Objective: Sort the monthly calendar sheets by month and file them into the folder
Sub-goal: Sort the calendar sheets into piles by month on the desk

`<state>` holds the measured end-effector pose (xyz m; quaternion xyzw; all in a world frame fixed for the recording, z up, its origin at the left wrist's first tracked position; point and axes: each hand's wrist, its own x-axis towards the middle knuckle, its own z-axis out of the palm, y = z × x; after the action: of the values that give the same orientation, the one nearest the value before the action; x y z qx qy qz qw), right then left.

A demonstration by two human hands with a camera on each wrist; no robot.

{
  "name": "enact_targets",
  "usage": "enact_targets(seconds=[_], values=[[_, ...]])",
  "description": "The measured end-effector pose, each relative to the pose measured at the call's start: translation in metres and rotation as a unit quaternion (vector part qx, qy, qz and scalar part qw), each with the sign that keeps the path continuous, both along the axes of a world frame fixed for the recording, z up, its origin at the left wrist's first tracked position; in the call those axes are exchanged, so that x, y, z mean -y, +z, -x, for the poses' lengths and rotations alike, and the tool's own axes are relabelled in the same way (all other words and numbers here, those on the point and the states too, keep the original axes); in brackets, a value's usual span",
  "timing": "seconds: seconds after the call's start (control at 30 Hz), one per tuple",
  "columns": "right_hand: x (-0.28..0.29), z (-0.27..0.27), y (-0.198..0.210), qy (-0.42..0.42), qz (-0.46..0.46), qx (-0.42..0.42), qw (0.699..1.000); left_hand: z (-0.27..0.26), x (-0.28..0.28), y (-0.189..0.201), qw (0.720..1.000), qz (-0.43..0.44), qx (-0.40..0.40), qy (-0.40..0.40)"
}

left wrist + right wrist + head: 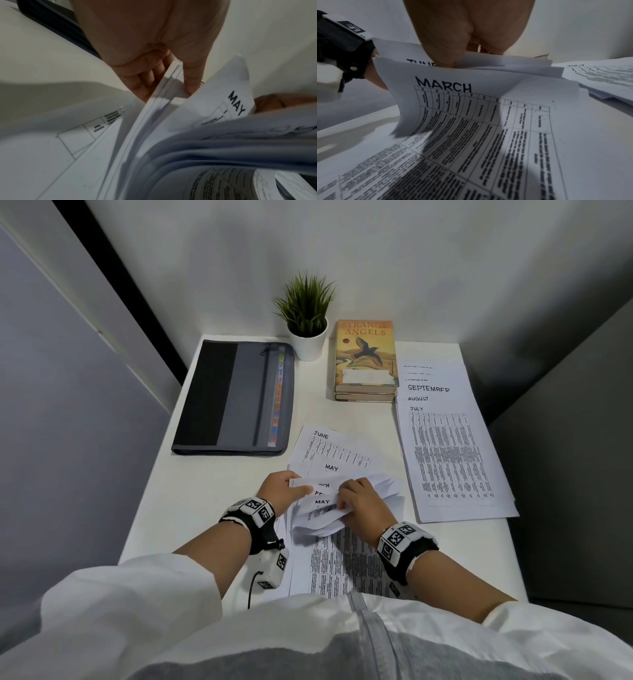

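1. We see a loose bundle of calendar sheets (329, 505) lifted and bent upward at the near middle of the white desk (205, 508), its lower ends still lying on the desk in front of the person.
2. We read MAY on a sheet (236, 102) fanned out near the top of the bundle, and MARCH on another sheet (443, 85) curving up from below; a JUNE sheet (320, 440) and a second MAY sheet (331, 468) lie flat just beyond the hands.
3. Our left hand (279, 491) pinches the left edge of several sheets, thumb on one side and curled fingers (145, 79) on the other.
4. Our right hand (363, 505) grips the bundle from the right, fingers curled down into the folded paper.
5. To the right, well apart from the bundle, we see a sorted stack of sheets (448, 460) fanned so that JULY, AUGUST and SEPTEMBER show, with more headings above them too cut off to read.
6. The dark grey folder (233, 398) lies closed at the far left of the desk, coloured tabs showing along its zip side.
7. Behind, against the wall, stand a potted plant (306, 316) and, beside it, a stack of books (364, 361).
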<state>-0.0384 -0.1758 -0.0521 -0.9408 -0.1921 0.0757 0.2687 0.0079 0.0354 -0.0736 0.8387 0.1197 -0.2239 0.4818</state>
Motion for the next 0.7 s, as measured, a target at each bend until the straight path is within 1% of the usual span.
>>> enact_targets(seconds=[0.1,0.23,0.33,0.43,0.57,0.7], values=[[0.0005,-0.0007,0.0010,-0.004,0.011,0.025,1.000,-0.0008,-0.0030,-0.0015,1.000,0.004,0.005,0.005],[0.0003,-0.0001,0.0006,-0.014,-0.006,0.003,1.000,-0.0024,-0.0060,-0.0048,1.000,-0.018,-0.009,-0.002],[-0.0002,0.0007,-0.0002,-0.016,-0.027,0.000,1.000,-0.0011,-0.0063,-0.0066,1.000,-0.006,-0.010,-0.001],[-0.0009,0.0017,-0.0025,-0.017,-0.041,0.012,0.999,-0.0010,-0.0044,-0.0055,1.000,0.027,-0.007,-0.004],[-0.0009,0.0007,-0.0060,-0.007,-0.007,0.016,1.000,-0.0013,-0.0047,-0.0058,0.998,0.054,-0.021,0.006],[-0.0002,0.0003,-0.0042,-0.006,0.003,0.037,0.999,-0.0006,-0.0088,-0.0102,0.999,0.047,-0.014,0.013]])
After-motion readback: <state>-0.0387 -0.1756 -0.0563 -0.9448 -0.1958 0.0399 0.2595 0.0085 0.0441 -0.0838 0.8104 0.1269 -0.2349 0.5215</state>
